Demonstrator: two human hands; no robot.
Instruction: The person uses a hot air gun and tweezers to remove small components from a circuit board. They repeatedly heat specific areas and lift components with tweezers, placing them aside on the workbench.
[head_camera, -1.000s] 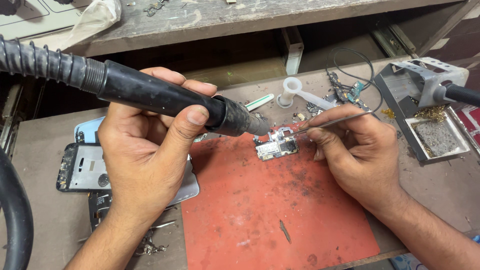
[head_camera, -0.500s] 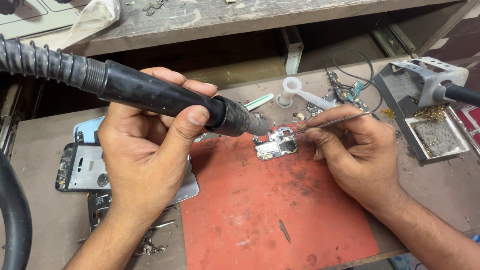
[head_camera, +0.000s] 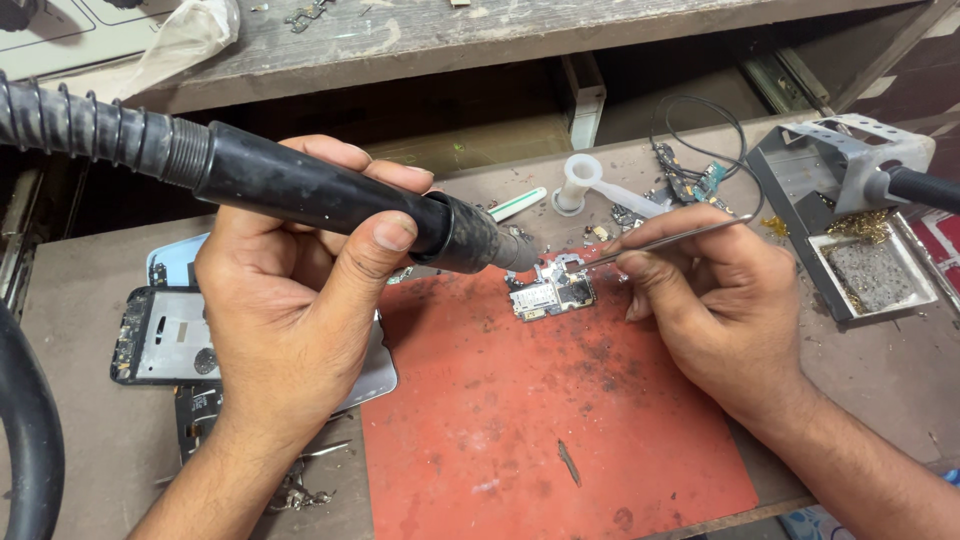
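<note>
My left hand (head_camera: 290, 310) grips a black hot-air wand (head_camera: 340, 200) with a ribbed hose, its metal nozzle pointing down at a small circuit board (head_camera: 552, 293). The board lies at the top edge of a stained red mat (head_camera: 560, 440). My right hand (head_camera: 715, 300) pinches thin metal tweezers (head_camera: 660, 243) whose tips touch the board's upper right edge. The nozzle tip hovers just left of the board.
Phone frames and a back cover (head_camera: 160, 335) lie under my left wrist. A soldering iron stand (head_camera: 850, 210) with sponge tray sits at the right. A white plastic funnel (head_camera: 580, 180), small board scraps and a black wire lie behind the mat. A wooden shelf (head_camera: 480, 30) runs above.
Both hands and the board hold almost the same pose; the tweezers' tips have shifted very slightly at the board's edge.
</note>
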